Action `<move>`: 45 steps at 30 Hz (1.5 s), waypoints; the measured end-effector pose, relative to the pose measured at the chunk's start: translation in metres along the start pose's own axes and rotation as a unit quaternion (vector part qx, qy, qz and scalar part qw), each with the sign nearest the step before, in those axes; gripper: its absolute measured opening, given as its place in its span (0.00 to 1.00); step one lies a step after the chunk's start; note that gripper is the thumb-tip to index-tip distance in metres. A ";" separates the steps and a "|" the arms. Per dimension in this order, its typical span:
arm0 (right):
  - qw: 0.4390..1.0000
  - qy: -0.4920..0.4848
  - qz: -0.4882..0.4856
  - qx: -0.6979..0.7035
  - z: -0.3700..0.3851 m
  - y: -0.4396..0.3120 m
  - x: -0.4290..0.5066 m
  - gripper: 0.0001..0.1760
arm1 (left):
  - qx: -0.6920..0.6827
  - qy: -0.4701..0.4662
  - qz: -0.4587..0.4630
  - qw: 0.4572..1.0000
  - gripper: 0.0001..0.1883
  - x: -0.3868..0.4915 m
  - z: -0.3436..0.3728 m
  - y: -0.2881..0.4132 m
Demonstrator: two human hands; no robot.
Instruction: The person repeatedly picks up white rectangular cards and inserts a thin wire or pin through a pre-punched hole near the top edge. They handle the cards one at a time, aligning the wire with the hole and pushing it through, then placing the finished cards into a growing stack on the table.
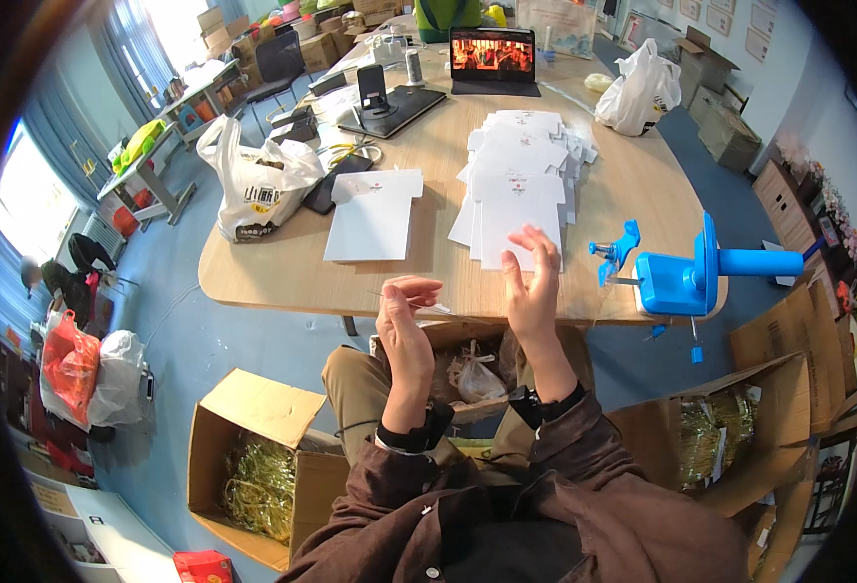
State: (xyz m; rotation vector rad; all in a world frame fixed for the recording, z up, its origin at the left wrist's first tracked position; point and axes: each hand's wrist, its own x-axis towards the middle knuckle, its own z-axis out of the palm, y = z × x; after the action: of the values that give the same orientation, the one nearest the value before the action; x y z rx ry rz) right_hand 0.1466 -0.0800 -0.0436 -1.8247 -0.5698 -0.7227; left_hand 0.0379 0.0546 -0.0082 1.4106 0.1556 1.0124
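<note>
My left hand (406, 321) is raised just off the front edge of the wooden table (297, 288), thumb against fingers. A thin strand (374, 293) pokes out of its grip, and a small pale end shows on its other side. My right hand (534, 291) is held up with thumb and fingers spread, nothing visible in it. Behind it in view lies a spread-out pile of white printed cards (519, 200), overlapping in a long row. Left of that pile sits a neat stack of white cards (371, 222). Both bear small print at the top.
A blue plastic device with a cylindrical handle (760, 262) is clamped at the table's right edge. White plastic bags (264, 186) (640, 87) flank the tabletop. Farther back stands a tablet (492, 62). Cardboard boxes (242, 466) (734, 430) hold gold-coloured strands. A person (71, 288) bends at far left.
</note>
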 end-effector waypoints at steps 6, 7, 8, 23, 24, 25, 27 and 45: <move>0.963 0.032 0.155 0.219 0.010 -0.004 -0.001 0.09 | -0.049 0.018 -0.018 0.998 0.22 0.030 0.011 -0.012; 0.952 0.030 0.180 0.245 0.010 -0.001 -0.001 0.10 | -0.030 0.008 -0.009 0.999 0.21 0.032 0.015 -0.016; 0.952 0.025 0.207 0.223 0.011 0.001 -0.002 0.10 | -0.008 0.001 -0.003 1.000 0.19 0.033 0.022 -0.022; 0.968 -0.197 0.088 0.127 0.024 -0.043 0.115 0.08 | 0.109 -0.121 0.075 0.984 0.10 0.033 0.027 -0.044; 0.964 -0.229 0.110 0.077 0.036 -0.043 0.128 0.10 | 0.094 -0.091 0.098 0.987 0.10 0.033 0.025 -0.042; 0.958 -0.258 0.123 0.034 0.046 -0.041 0.136 0.11 | 0.073 -0.071 0.130 0.986 0.10 0.035 0.023 -0.040; 0.907 -0.360 0.206 0.074 0.064 -0.037 0.145 0.17 | 0.143 -0.047 0.151 0.977 0.10 0.046 0.008 -0.033; 0.772 -0.470 0.368 0.219 0.145 0.014 0.120 0.22 | 0.379 -0.110 0.196 0.898 0.15 0.204 -0.050 -0.010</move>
State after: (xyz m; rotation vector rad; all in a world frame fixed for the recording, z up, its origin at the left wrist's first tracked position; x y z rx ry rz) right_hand 0.2711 0.0570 -0.0078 -1.6499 -0.5031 0.8680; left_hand 0.1321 0.2266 0.0666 2.3311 0.1009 1.1646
